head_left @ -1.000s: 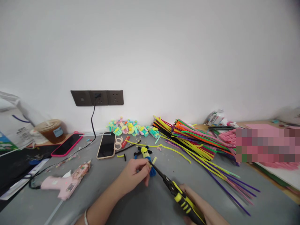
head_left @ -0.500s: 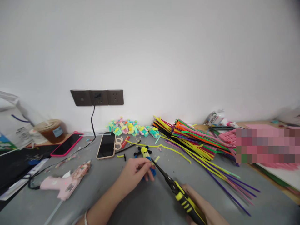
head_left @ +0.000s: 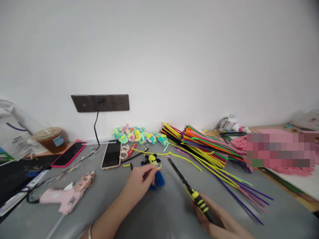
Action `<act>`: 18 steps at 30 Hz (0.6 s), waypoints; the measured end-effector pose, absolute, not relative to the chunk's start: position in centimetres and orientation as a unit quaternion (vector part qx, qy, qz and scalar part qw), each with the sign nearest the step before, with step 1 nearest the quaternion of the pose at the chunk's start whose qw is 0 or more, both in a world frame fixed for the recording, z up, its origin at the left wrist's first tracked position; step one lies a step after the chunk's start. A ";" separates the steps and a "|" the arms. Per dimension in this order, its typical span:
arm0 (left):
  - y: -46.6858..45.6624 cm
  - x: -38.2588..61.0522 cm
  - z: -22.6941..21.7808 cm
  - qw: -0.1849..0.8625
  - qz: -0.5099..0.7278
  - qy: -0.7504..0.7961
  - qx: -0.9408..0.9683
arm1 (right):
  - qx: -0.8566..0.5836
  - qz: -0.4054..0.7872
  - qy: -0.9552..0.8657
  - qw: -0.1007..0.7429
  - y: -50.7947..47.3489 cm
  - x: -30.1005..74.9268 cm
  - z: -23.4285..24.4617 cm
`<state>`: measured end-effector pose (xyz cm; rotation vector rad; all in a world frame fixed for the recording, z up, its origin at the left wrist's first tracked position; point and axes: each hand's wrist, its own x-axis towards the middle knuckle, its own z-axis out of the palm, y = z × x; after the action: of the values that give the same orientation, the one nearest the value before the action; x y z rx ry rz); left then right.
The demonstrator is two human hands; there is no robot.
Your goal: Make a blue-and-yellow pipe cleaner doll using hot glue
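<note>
My left hand (head_left: 141,179) is closed in a pinch on a small pipe-cleaner doll (head_left: 153,160). The doll has a yellow head with dark eye spots, black loops at its sides and a blue skirt (head_left: 159,179). My fingers cover part of its middle. In my right hand (head_left: 209,212) is a pair of long-nose pliers (head_left: 178,172) with black and yellow handles. Their tip points away from me, to the right of the doll and apart from it. A tiny pink scrap (head_left: 167,156) shows at the tip; whether the jaws grip it I cannot tell.
Bundled pipe cleaners (head_left: 204,142) spread to the right, and a yellow one (head_left: 186,158) lies behind the doll. Small pastel pieces (head_left: 139,134) are heaped by the wall. At left are a pink glue gun (head_left: 64,197), two phones (head_left: 111,154) (head_left: 68,154) and a drink cup (head_left: 51,139).
The pliers' tip has moved away from the doll, up and to the right. More of the blue skirt shows below my left fingers. The view has shifted slightly.
</note>
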<state>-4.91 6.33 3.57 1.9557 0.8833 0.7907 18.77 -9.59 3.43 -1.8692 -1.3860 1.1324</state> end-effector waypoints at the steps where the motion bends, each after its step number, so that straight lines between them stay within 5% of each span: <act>1: 6.5 -4.9 3.5 0.395 0.328 0.353 0.782 | -0.705 0.403 -0.516 0.272 -9.5 19.0 3.6; 10: 7.6 -4.9 2.4 0.315 0.427 0.287 0.797 | -0.765 0.248 -0.586 0.102 -6.6 21.3 4.9; 18: 7.8 -2.9 5.8 0.311 0.407 0.324 0.795 | -0.745 0.283 -0.593 0.114 -6.5 22.4 4.8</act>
<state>-2.93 7.83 5.82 2.0990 0.8561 1.0740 22.44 -6.54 4.84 -2.1854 -1.7393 0.8311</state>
